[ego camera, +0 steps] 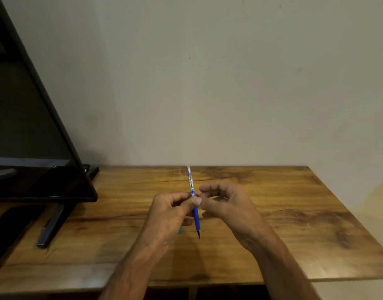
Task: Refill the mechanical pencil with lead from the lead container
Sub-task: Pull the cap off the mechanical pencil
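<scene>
The mechanical pencil [196,221] has a blue grip, a clear upper barrel and a dark tip. It is held above the table [294,213], tip pointing down towards me and top end pointing away. My left hand [169,210] pinches it at mid-barrel from the left. My right hand [226,204] meets it from the right, thumb pressed on the barrel and fingers curled above. A small green object [181,230], possibly the lead container, lies on the table under my left hand and is mostly hidden.
A dark monitor [30,126] on a black stand [52,226] fills the left side of the wooden table. A plain wall rises behind the table's far edge. The table's front edge runs just below my forearms.
</scene>
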